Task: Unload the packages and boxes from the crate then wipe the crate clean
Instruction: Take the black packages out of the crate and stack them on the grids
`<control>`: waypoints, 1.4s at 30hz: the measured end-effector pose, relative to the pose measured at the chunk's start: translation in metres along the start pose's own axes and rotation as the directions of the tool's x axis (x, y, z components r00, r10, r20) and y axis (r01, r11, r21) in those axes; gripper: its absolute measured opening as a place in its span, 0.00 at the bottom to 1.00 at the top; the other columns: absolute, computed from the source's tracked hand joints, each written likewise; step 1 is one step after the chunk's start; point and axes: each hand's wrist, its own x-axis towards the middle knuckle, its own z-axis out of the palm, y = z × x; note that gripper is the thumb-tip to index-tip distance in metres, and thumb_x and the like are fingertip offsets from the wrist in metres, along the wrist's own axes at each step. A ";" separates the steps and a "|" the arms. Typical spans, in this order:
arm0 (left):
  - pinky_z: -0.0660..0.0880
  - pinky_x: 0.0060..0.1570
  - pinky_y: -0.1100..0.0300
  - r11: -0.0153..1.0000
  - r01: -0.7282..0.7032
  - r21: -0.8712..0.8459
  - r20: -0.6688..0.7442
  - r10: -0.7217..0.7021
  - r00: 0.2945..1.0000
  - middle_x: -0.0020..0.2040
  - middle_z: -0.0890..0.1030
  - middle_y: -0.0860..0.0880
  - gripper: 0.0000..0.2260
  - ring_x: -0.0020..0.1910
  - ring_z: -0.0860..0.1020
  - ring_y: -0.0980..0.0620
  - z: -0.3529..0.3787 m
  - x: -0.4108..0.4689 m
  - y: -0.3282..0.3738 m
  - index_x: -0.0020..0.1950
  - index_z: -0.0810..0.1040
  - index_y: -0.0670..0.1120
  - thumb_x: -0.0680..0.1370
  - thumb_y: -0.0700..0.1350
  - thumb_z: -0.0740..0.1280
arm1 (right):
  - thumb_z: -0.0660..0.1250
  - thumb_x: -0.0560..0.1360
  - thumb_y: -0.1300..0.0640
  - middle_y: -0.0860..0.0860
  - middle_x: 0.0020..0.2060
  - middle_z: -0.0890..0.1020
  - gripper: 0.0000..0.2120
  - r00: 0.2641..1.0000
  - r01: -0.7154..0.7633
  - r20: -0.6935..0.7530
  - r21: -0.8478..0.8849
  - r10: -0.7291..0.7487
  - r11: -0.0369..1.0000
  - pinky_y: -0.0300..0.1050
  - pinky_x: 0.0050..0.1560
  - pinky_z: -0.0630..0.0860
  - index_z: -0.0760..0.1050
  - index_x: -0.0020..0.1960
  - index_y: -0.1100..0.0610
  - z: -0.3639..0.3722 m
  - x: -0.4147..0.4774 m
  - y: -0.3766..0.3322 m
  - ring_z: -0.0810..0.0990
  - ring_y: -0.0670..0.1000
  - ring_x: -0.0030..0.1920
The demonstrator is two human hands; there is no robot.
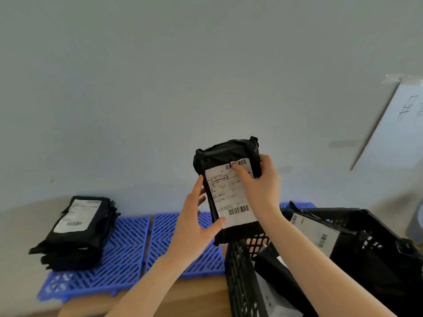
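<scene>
- Left hand [194, 221] grips the black package [229, 191] at its lower left edge, thumb across the front.
- Right hand [258, 186] clasps its upper right side, thumb on the white label [231, 195].
- Black crate [240, 282] sits below both hands.

Left hand [194, 227] and right hand [258, 191] grip a black labelled package [229, 154] above the crate [238, 282]. A stack [77, 234], apparently of similar packages, rests at the blue grid's [128, 248] left edge.

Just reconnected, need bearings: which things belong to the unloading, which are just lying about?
Job: held package, left hand, right hand, crate, package inside it, unloaded stack.
Lying about: blue mats, paper on wall.
</scene>
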 end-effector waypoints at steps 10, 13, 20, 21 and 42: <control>0.70 0.46 0.77 0.987 0.104 0.126 -0.201 -0.077 0.977 0.59 0.64 0.73 0.45 0.60 0.65 0.78 -0.155 0.028 -0.097 0.74 0.43 0.72 0.73 0.51 0.73 | 0.66 0.78 0.52 0.40 0.56 0.78 0.15 0.921 -0.102 0.375 -0.037 0.109 0.994 0.37 0.43 0.79 0.73 0.64 0.43 0.178 -0.020 -0.004 0.78 0.40 0.52; 0.69 0.56 0.72 0.981 0.177 0.085 -0.217 -0.155 0.964 0.62 0.68 0.68 0.43 0.61 0.68 0.72 -0.195 0.038 -0.129 0.76 0.48 0.69 0.73 0.50 0.74 | 0.67 0.75 0.55 0.42 0.58 0.69 0.25 0.852 -0.110 0.500 -0.121 0.156 0.987 0.40 0.49 0.79 0.66 0.68 0.38 0.233 -0.029 0.001 0.75 0.42 0.54; 0.63 0.50 0.84 0.956 0.269 0.120 -0.175 -0.246 0.953 0.61 0.66 0.73 0.38 0.59 0.63 0.81 -0.241 0.034 -0.198 0.76 0.56 0.63 0.73 0.50 0.74 | 0.71 0.70 0.60 0.39 0.54 0.72 0.41 0.785 -0.189 0.545 -0.243 0.295 0.952 0.33 0.42 0.74 0.54 0.72 0.34 0.307 -0.055 0.038 0.75 0.41 0.53; 0.63 0.51 0.82 0.951 0.288 0.116 -0.165 -0.267 0.949 0.61 0.66 0.74 0.37 0.60 0.62 0.81 -0.244 0.032 -0.205 0.76 0.57 0.63 0.73 0.51 0.74 | 0.72 0.71 0.59 0.36 0.53 0.72 0.45 0.784 -0.216 0.532 -0.249 0.320 0.944 0.33 0.40 0.74 0.50 0.74 0.33 0.312 -0.059 0.044 0.76 0.39 0.51; 0.61 0.73 0.60 0.841 0.398 0.366 0.214 -0.492 0.844 0.79 0.49 0.57 0.34 0.76 0.56 0.56 -0.187 0.011 -0.328 0.76 0.63 0.54 0.73 0.50 0.74 | 0.70 0.74 0.65 0.49 0.76 0.60 0.34 0.597 -0.343 0.603 -0.405 0.529 0.848 0.14 0.49 0.61 0.63 0.75 0.48 0.370 -0.113 0.201 0.61 0.44 0.72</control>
